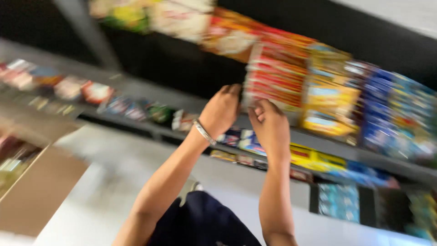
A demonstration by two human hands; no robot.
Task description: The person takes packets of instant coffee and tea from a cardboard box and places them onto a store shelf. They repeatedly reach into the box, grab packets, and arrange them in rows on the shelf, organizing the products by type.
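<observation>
The picture is blurred by motion. Both my arms reach up to a grey shop shelf (318, 143). My left hand (221, 110), with a metal bracelet at the wrist, touches the left edge of a stack of red and white packets (275, 75) standing on the shelf. My right hand (269, 124) is at the stack's lower left corner, fingers curled against it. How firmly either hand grips the stack is lost in the blur.
Yellow packets (330, 105) and blue packets (387, 114) stand to the right of the stack. Smaller goods line the lower shelves (127, 107). An open cardboard box (38, 187) is at lower left, over a pale floor.
</observation>
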